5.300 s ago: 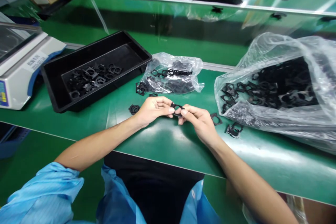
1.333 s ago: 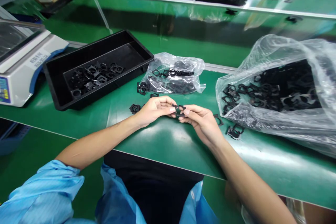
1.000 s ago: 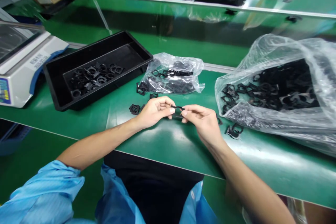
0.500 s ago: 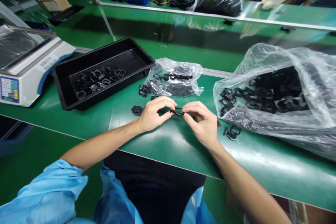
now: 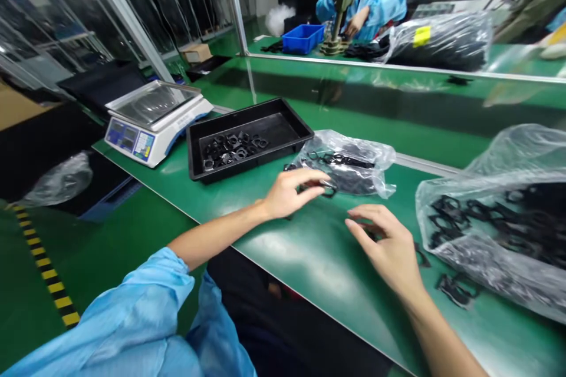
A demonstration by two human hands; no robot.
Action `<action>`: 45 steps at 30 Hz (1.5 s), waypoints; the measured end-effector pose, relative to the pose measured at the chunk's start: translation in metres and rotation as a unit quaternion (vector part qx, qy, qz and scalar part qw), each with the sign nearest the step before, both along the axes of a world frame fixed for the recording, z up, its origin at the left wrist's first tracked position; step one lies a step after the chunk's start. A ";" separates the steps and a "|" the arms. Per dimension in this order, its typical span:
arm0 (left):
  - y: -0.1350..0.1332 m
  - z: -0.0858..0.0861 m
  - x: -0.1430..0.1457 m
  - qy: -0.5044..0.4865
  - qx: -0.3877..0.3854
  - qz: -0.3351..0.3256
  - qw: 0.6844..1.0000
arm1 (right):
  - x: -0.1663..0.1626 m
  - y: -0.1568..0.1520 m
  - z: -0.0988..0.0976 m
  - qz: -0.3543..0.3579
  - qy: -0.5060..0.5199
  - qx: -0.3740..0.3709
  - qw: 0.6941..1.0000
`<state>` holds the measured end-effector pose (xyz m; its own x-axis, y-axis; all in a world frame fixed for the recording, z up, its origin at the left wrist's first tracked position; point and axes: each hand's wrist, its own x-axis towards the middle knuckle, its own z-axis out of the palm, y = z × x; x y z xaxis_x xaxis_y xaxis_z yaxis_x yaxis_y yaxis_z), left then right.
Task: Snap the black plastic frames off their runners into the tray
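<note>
Black and ring-shaped, one part [image 5: 329, 190] sat in the left hand [image 5: 286, 194], clamped between thumb and fingers, by the small clear bag [image 5: 381, 156]! The right hand [image 5: 391, 247] hung curled over the table [image 5: 274, 262], thumb close to fingertips, something dark [image 5: 374, 232] behind them; whether gripped, impossible to tell. Already one cluster [image 5: 235, 147] lay in the black tray [image 5: 283, 122], yet plenty seemed left in the big bag [image 5: 471, 256].

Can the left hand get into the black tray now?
Likely yes: green tabletop leads from the left hand to the open-topped black tray with nothing visible blocking, though the hand holds a black part.
</note>
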<state>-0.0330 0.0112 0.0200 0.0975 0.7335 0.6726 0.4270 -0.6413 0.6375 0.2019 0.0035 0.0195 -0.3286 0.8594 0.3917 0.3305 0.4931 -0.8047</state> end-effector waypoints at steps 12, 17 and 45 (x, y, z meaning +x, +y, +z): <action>-0.019 0.023 -0.110 0.267 -0.005 0.188 0.945 | 0.004 0.000 -0.004 -0.014 -0.083 0.037 0.996; -0.047 -0.008 -0.053 0.355 -0.071 -0.015 0.932 | 0.003 0.000 -0.009 -0.011 -0.083 0.033 0.996; -0.007 -0.027 0.065 0.043 0.046 -0.081 0.995 | 0.025 -0.024 0.050 -0.129 -0.465 -0.091 0.871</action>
